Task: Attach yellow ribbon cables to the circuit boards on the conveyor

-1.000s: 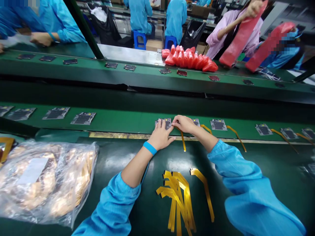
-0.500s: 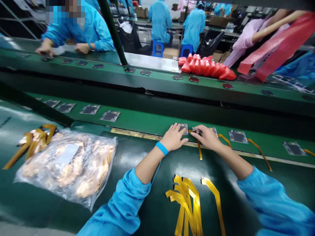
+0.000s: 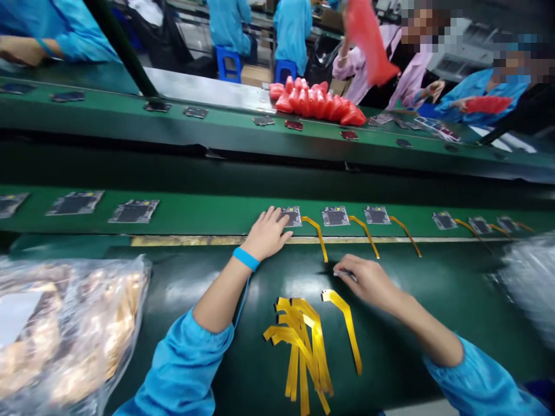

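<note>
My left hand point(image 3: 266, 235) lies flat on the near edge of the green conveyor belt point(image 3: 199, 212), fingertips touching a small circuit board point(image 3: 291, 216) that carries a yellow flex strip point(image 3: 317, 233). My right hand point(image 3: 366, 280) hovers low over the dark bench, fingers pinched on a thin metal tool point(image 3: 343, 273), just above a single loose yellow flex strip point(image 3: 346, 323). A fanned pile of yellow strips point(image 3: 301, 346) lies to its left, between my forearms.
More boards with strips point(image 3: 335, 216) ride the belt to the right; bare boards point(image 3: 133, 211) sit to the left. A clear bag of parts point(image 3: 56, 329) lies at the left. Red packets point(image 3: 316, 104) are piled on the far belt point(image 3: 217, 124), where other people work.
My right hand has pulled back from the board on the belt to the bench near the single loose strip. My left hand stays on the board.
</note>
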Demonstrator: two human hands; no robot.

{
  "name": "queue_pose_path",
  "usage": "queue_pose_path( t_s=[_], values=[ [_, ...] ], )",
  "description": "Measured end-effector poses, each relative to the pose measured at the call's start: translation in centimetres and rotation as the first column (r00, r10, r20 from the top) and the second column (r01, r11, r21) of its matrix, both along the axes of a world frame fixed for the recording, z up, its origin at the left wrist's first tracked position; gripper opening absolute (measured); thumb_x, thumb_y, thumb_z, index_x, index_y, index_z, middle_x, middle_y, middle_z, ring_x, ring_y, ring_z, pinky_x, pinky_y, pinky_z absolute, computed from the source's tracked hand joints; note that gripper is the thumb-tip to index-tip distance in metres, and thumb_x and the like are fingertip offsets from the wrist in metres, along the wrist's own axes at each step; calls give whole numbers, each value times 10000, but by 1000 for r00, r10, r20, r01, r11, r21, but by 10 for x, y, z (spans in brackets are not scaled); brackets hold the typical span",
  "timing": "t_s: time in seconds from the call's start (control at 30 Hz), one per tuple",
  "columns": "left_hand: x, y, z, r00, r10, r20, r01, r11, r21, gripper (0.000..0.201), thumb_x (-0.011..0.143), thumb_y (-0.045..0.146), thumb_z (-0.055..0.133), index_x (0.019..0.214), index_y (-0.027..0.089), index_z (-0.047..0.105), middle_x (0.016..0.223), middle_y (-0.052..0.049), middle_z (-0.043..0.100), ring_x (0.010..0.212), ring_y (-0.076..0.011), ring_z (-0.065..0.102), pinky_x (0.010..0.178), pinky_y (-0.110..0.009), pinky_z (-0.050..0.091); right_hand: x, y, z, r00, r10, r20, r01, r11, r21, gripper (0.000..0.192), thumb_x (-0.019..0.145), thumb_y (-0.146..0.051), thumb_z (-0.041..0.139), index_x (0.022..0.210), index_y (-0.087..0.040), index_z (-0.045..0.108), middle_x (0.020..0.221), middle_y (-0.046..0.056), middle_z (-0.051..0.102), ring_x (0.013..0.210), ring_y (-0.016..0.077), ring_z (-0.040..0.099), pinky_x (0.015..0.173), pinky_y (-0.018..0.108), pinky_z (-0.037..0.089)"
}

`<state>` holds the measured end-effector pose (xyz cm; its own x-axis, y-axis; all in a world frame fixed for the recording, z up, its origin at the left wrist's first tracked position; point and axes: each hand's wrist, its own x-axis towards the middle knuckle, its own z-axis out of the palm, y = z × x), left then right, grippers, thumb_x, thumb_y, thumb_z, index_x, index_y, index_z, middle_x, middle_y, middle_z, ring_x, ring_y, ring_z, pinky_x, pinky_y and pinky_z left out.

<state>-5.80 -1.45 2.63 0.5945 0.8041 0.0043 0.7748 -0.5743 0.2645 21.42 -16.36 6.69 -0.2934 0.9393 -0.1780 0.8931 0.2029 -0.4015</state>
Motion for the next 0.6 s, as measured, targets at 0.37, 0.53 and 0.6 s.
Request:
queue_pose_path(
  t_s=[0.37, 0.53, 0.6],
  values=[
    [-6, 2, 1, 1000, -9, -14, 9, 999, 35, 487, 1042, 406, 502, 1446, 146, 581, 1616, -191, 479, 1557, -371, 373, 1259, -532, 367, -16, -43, -25, 981, 113, 160, -108, 993, -41, 224, 1019, -204, 555, 1185, -233, 702, 1171, 80, 714, 831, 195, 737, 693, 287, 516],
    [-8, 4, 8, 999, 3, -48, -1, 999, 39, 523, 1056, 425, 470, 1477, 131, 569, 1615, -196, 480, 1558, -367, 372, 1265, -528, 359, -22, -41, -21, 976, 108, 188, -95, 993, -77, 151, 1028, -177, 553, 1085, -203, 690, 1116, 75, 723, 826, 192, 733, 660, 273, 472],
    [-12, 6, 13, 998, 8, -55, -6, 999, 41, 532, 1059, 434, 460, 1479, 127, 572, 1615, -197, 480, 1555, -367, 378, 1265, -532, 358, -23, -39, -17, 979, 93, 180, -77, 993, -94, 123, 1021, -179, 565, 1062, -202, 679, 1079, 71, 733, 812, 195, 731, 645, 273, 450]
  ],
)
